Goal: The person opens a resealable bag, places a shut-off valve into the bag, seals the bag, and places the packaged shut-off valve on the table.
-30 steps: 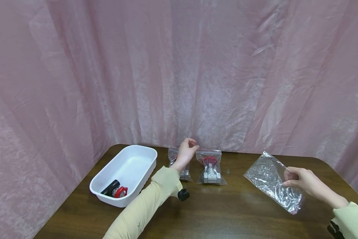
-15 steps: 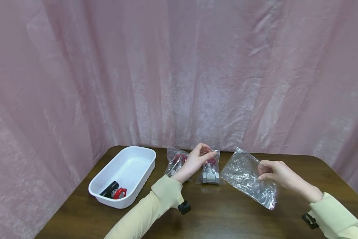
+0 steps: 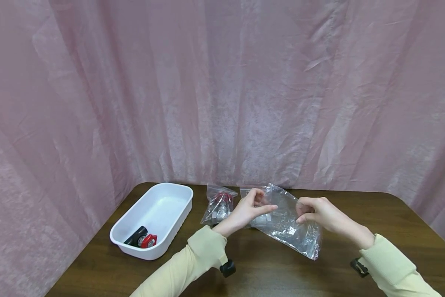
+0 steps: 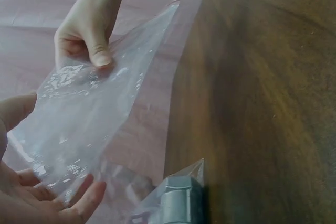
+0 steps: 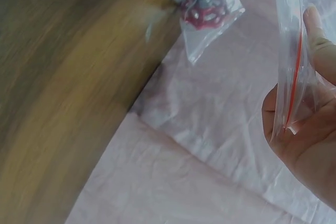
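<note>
My right hand (image 3: 324,214) pinches a clear zip bag (image 3: 290,218) between thumb and fingers; the bag hangs flat and slanted. A red line runs along its zip in the right wrist view. My left hand (image 3: 250,210) has thumb and fingers apart at the bag's other end; whether it touches the film I cannot tell. Behind that hand stands a bagged valve (image 4: 181,203), largely covered in the head view by the hand and the clear film. Left of it another bagged valve (image 3: 220,206) with a red handwheel stands on the table.
A white tray (image 3: 187,206) on the left of the brown table (image 3: 259,264) holds a black cylindrical piece (image 3: 136,236) and a red-wheeled piece (image 3: 148,241). A pink curtain (image 3: 222,103) hangs along the table's back edge.
My right hand has carried the clear bag leftward to my left hand. The left hand has moved right, from the left bagged valve to in front of the other one.
</note>
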Available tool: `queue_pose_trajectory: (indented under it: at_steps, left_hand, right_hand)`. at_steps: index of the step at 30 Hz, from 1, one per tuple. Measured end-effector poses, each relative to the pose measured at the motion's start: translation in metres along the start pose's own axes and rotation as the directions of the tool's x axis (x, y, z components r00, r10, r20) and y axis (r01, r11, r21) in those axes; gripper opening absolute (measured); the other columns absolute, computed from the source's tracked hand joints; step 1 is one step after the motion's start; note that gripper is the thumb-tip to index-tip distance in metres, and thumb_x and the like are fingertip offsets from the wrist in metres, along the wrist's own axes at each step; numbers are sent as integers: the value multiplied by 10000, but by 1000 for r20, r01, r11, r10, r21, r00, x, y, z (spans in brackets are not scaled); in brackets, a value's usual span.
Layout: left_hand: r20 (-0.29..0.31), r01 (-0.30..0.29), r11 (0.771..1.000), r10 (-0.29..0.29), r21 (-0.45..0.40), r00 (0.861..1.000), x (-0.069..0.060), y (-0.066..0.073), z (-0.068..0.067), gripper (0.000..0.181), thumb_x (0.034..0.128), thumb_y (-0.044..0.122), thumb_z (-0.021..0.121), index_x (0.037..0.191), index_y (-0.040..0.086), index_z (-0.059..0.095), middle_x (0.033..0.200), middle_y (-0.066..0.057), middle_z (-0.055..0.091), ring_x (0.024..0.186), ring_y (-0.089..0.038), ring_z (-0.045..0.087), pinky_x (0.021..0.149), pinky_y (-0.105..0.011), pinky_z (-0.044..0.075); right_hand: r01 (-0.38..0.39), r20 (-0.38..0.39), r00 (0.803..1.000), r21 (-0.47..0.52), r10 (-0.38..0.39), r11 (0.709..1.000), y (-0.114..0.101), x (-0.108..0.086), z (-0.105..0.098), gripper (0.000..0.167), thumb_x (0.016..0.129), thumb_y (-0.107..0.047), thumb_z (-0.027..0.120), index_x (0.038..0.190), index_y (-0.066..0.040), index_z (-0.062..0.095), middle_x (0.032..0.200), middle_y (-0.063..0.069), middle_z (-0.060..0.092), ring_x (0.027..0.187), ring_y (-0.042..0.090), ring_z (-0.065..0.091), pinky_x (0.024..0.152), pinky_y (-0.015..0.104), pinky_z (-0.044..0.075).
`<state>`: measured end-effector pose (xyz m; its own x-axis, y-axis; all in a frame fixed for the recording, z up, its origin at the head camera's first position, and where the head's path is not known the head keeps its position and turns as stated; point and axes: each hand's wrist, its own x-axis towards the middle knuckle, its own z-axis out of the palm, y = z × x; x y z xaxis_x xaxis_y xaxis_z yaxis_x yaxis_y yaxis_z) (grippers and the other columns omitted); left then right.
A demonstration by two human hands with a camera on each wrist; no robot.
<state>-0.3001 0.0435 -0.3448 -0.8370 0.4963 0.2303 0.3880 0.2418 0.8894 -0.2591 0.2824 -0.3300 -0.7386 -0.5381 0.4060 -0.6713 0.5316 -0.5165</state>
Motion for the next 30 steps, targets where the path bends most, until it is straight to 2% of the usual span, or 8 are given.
queue_pose_trajectory:
  at_steps: [3, 6, 10, 13, 17, 20, 25, 30]
  left_hand:
    - [18, 5, 999, -5, -41, 1000, 0, -2, 1, 477, 787, 305, 705, 1124, 65, 468, 908, 37, 599, 836, -110, 571, 704, -277, 462]
    - [24, -22, 997, 24, -68, 999, 1, -5, 1, 443, 775, 235, 727, 1093, 42, 486, 865, 20, 614, 772, -108, 589, 654, -265, 480]
    - [-5, -73, 995, 73, -62, 997, 3, -8, 2, 331, 753, 108, 741, 1002, 10, 546, 788, -24, 642, 665, -136, 612, 593, -248, 487]
    - [-32, -110, 992, 109, -57, 994, 1, -8, 0, 219, 748, 30, 728, 914, -19, 594, 752, -84, 651, 611, -220, 620, 544, -274, 492]
    - [-50, -135, 984, 130, -117, 990, -7, 7, -8, 127, 758, -52, 687, 842, -80, 596, 757, -181, 641, 616, -339, 611, 529, -344, 505]
    - [-76, -132, 978, 121, -161, 990, -13, 20, -18, 113, 769, -74, 666, 838, -107, 583, 762, -212, 631, 636, -386, 602, 549, -375, 509]
    - [-112, -138, 974, 119, -178, 986, -15, 26, -31, 128, 791, -53, 653, 879, -113, 582, 791, -214, 630, 656, -410, 594, 578, -396, 506]
    - [-117, -142, 962, 117, -232, 986, -15, 24, -37, 160, 797, -54, 646, 915, -130, 569, 811, -228, 620, 633, -323, 605, 561, -335, 502]
  right_hand:
    - [22, 0, 1000, 4, -22, 1000, -3, 5, 4, 228, 714, -83, 735, 722, -156, 519, 627, -100, 508, 554, 29, 448, 477, 229, 400]
    - [38, 0, 999, 6, -38, 999, -5, 10, 7, 208, 720, -96, 733, 729, -155, 533, 643, -95, 529, 559, 40, 466, 488, 230, 406]
    - [36, -2, 999, 9, -36, 999, -6, 15, 10, 189, 722, -110, 732, 733, -157, 549, 651, -93, 547, 567, 48, 484, 502, 235, 417]
    - [19, -16, 1000, -8, -19, 1000, -7, 18, 12, 189, 718, -124, 738, 746, -153, 553, 658, -99, 548, 581, 49, 497, 519, 240, 426]
    - [-21, -89, 996, -96, 12, 995, -6, 18, 11, 214, 715, -170, 755, 832, -135, 579, 762, -92, 571, 670, 73, 516, 592, 260, 427]
    - [-91, -175, 982, -128, 68, 988, -4, 15, 7, 297, 741, -189, 745, 969, -88, 584, 881, -33, 585, 762, 127, 528, 655, 297, 429]
    - [-190, -238, 954, -13, 181, 982, 3, 9, 3, 305, 855, -117, 631, 1110, 1, 513, 961, 80, 587, 855, 212, 559, 698, 325, 453]
    - [-143, -204, 964, 146, 171, 979, 7, 9, 5, 215, 939, -1, 449, 1139, 77, 464, 932, 138, 601, 845, 274, 589, 671, 350, 480]
